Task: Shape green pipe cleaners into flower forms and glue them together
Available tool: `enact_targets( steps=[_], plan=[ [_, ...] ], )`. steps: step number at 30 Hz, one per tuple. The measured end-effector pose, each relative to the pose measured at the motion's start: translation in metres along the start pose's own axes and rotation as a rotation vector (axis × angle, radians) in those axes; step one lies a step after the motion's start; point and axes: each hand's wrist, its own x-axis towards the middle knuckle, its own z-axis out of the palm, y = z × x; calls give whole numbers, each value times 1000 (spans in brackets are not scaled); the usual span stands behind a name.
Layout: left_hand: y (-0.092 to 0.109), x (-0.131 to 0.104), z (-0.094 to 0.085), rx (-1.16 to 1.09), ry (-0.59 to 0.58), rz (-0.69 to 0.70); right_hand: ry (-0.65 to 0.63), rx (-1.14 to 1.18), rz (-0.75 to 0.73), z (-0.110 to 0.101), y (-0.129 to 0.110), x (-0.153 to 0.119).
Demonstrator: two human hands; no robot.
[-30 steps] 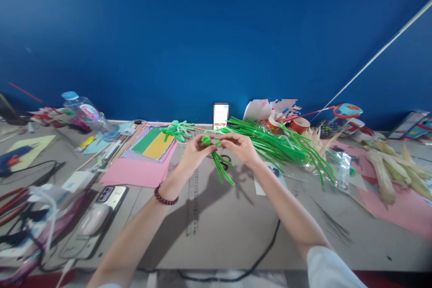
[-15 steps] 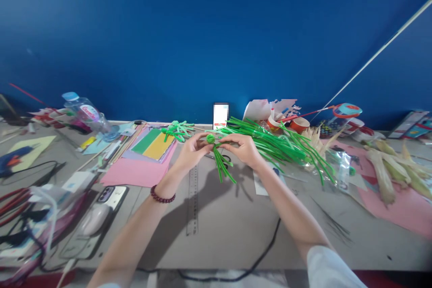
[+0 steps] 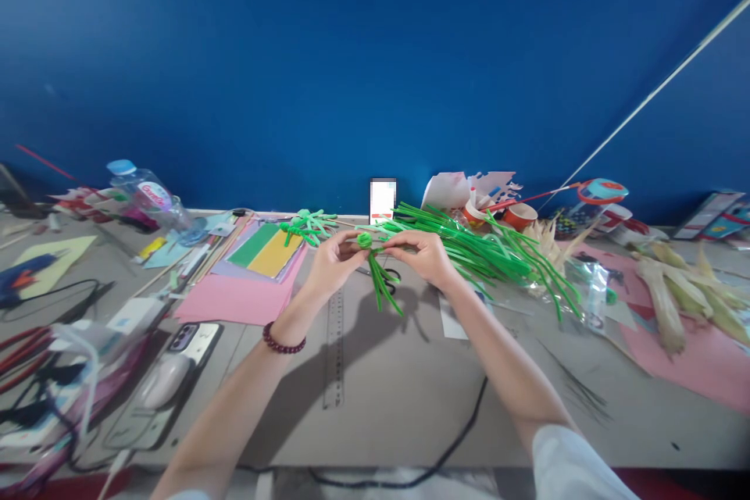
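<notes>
A small bundle of green pipe cleaners (image 3: 381, 281) hangs between my two hands, gathered at a rounded top with its loose ends pointing down. My left hand (image 3: 337, 264) pinches it near the top from the left. From the right, my right hand (image 3: 419, 254) is closed at the fingertips on a strand at the gathered part. Below and behind the bundle, black-handled scissors (image 3: 391, 278) lie partly covered. A clear ruler (image 3: 333, 351) rests on the table under my left hand. To the right spreads a large pile of green pipe cleaners (image 3: 474, 246).
A phone (image 3: 383, 199) with a lit screen leans on the blue wall. Left are pink paper (image 3: 234, 298), a shaped green piece (image 3: 310, 225), a bottle (image 3: 153, 195) and a mouse (image 3: 167, 381) on a phone. Corn husks (image 3: 668, 297) lie right. A black cable (image 3: 457, 441) crosses the front edge.
The bundle's hanging ends have swung slightly left and up. Both hands keep nearly the same place and grip.
</notes>
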Motion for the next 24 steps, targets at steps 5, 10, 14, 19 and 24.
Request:
enact_targets(
  steps=[5,10,14,19,24],
  plan=[
    [3,-2,3,26,0,-12,-1,19,-6,3,2,-1],
    [1,-1,2,27,0,8,-34,-17,-48,3,-2,0],
    [1,0,-1,11,30,26,36,5,-14,-8,-3,2],
    [4,-2,4,-5,9,4,13,-7,-40,-4,-6,0],
    [3,-3,5,-1,3,-10,-55,-73,-86,-2,-8,-1]
  ],
)
